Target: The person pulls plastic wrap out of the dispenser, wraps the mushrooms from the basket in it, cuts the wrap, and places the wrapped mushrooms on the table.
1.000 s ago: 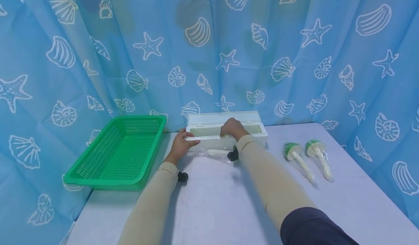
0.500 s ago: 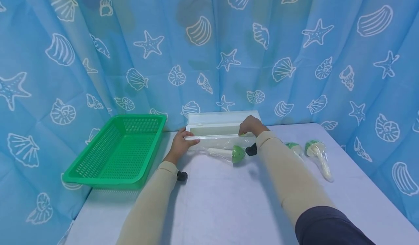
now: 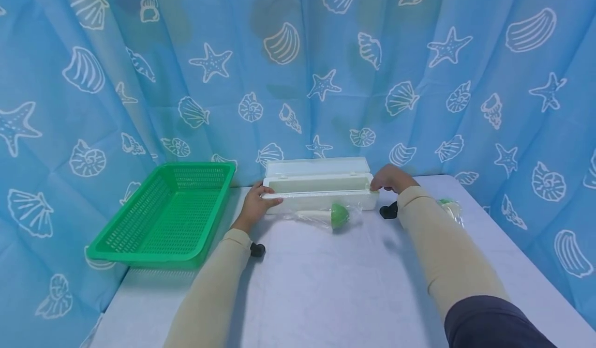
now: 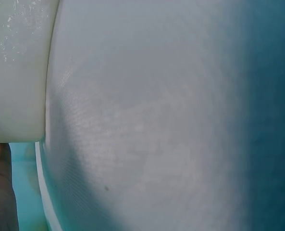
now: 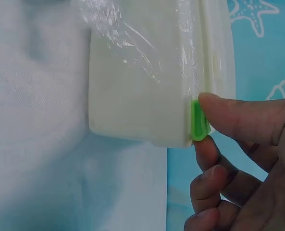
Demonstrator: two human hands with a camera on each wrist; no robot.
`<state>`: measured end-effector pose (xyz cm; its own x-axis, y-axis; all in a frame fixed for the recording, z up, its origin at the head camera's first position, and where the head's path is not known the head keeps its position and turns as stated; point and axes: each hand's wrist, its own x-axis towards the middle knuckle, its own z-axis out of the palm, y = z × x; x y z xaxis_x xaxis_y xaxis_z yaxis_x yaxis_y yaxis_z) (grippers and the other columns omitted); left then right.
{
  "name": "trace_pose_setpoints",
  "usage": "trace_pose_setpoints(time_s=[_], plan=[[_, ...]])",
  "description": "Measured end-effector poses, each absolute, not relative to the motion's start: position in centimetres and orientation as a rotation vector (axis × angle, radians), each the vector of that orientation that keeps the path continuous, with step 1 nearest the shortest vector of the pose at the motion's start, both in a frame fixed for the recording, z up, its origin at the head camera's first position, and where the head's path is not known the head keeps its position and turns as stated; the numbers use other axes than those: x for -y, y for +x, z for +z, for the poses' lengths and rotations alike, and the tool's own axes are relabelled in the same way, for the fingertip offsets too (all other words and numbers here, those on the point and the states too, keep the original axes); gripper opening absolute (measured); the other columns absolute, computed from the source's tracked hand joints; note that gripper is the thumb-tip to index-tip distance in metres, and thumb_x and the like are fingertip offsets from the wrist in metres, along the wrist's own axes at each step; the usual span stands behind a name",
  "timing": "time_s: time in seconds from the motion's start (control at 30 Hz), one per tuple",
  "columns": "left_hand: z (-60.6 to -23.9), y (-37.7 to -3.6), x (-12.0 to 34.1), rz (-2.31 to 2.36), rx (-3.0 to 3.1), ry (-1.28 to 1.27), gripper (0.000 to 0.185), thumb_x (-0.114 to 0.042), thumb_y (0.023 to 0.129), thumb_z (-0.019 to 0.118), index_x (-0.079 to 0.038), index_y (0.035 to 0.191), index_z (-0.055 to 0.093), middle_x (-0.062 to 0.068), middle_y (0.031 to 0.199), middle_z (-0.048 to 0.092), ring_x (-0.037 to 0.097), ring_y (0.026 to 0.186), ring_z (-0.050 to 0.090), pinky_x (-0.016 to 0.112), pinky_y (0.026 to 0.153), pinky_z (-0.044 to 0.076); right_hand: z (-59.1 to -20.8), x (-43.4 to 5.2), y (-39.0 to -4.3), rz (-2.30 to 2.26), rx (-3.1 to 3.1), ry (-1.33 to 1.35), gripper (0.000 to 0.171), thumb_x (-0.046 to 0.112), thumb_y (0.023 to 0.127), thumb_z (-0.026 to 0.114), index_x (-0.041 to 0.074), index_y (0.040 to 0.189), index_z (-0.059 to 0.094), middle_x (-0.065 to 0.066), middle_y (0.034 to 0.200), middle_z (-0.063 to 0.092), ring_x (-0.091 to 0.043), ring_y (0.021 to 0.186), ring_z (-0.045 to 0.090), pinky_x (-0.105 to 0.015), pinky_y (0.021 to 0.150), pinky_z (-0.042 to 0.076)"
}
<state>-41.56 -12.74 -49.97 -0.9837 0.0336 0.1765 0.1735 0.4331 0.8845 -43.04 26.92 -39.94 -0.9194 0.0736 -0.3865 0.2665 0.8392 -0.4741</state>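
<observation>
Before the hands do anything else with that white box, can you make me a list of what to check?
1. Left hand steadies the white cling-film box at its left end: ok.
2. Right hand pinches the green slider at the right end: ok.
3. Box lid open: ok.
4. Film cut right through: cannot tell.
5. Wrapped green toy mushroom lies in front of the box: ok.
6. Green basket on the left, away from both hands: ok.
</observation>
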Motion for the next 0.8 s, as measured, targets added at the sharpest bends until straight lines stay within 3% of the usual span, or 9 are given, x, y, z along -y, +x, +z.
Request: trace_pose_setpoints(time_s=[0.1, 0.23, 0.33, 0.43, 0.57, 0.67, 0.8], plan=[[-49.8, -41.4, 12.7, -1.605, 2.535, -0.203, 0.031, -0.028, 0.081, 0.081, -0.006, 0.098, 0.065, 0.012, 0.156, 0.028, 0.035, 0.144, 0.019, 0.051, 0.112, 0.023, -39.7, -26.6, -42.5, -0.762, -2.693, 0.204, 0.021, 0.017, 0.09, 0.064, -0.002, 0.099, 0.065, -0.016, 0.087, 0.058, -0.029, 0.08, 0.057, -0.038, 0.071, 0.05], [-49.7, -41.2, 12.7, -1.607, 2.543, -0.213, 0.031, -0.027, 0.082, 0.08, -0.006, 0.097, 0.063, 0.013, 0.157, 0.026, 0.036, 0.144, 0.017, 0.053, 0.112, 0.023, -40.2, -26.4, -41.2, -0.74, -2.818, -0.063, 0.028, 0.011, 0.091, 0.061, -0.002, 0.115, 0.066, -0.02, 0.119, 0.06, -0.038, 0.111, 0.054, -0.051, 0.092, 0.046], [-49.8, -41.0, 12.7, -1.584, 2.566, -0.206, 0.03, -0.026, 0.082, 0.08, -0.006, 0.096, 0.062, 0.014, 0.157, 0.025, 0.036, 0.144, 0.016, 0.053, 0.111, 0.023, -41.8, -26.3, -40.6, -0.745, -2.889, -0.261, 0.02, 0.014, 0.092, 0.066, 0.004, 0.107, 0.072, -0.013, 0.112, 0.065, -0.035, 0.108, 0.056, -0.049, 0.088, 0.048], [-49.9, -40.9, 12.9, -1.547, 2.594, -0.208, 0.033, -0.027, 0.081, 0.081, -0.007, 0.1, 0.063, 0.014, 0.156, 0.025, 0.037, 0.144, 0.017, 0.054, 0.111, 0.023, -43.3, -25.9, -40.2, -0.713, -2.957, -0.404, 0.03, 0.026, 0.088, 0.074, 0.008, 0.11, 0.073, -0.011, 0.116, 0.064, -0.036, 0.115, 0.053, -0.051, 0.093, 0.045], [-49.9, -40.7, 13.0, -1.47, 2.613, -0.276, 0.047, -0.03, 0.08, 0.082, -0.009, 0.116, 0.062, 0.017, 0.157, 0.022, 0.039, 0.143, 0.019, 0.055, 0.11, 0.026, -44.7, -25.4, -39.5, -0.577, -3.12, -0.612, 0.041, 0.034, 0.078, 0.082, 0.011, 0.111, 0.073, -0.011, 0.12, 0.061, -0.037, 0.118, 0.049, -0.056, 0.098, 0.038], [-49.6, -40.5, 12.9, -1.407, 2.575, -0.345, 0.052, -0.03, 0.078, 0.083, -0.01, 0.119, 0.058, 0.02, 0.156, 0.02, 0.041, 0.141, 0.021, 0.055, 0.107, 0.031, -45.1, -25.2, -39.1, -0.488, -3.239, -0.847, 0.034, 0.029, 0.077, 0.084, 0.012, 0.105, 0.075, -0.009, 0.114, 0.061, -0.034, 0.11, 0.051, -0.057, 0.091, 0.039], [-49.1, -39.9, 12.7, -1.279, 2.541, -0.398, 0.037, -0.03, 0.078, 0.083, -0.012, 0.103, 0.062, 0.018, 0.153, 0.024, 0.04, 0.139, 0.025, 0.055, 0.102, 0.036, -45.5, -24.6, -38.7, -0.389, -3.35, -1.183, 0.013, 0.014, 0.08, 0.081, 0.009, 0.091, 0.075, -0.006, 0.097, 0.063, -0.028, 0.091, 0.054, -0.048, 0.077, 0.044]])
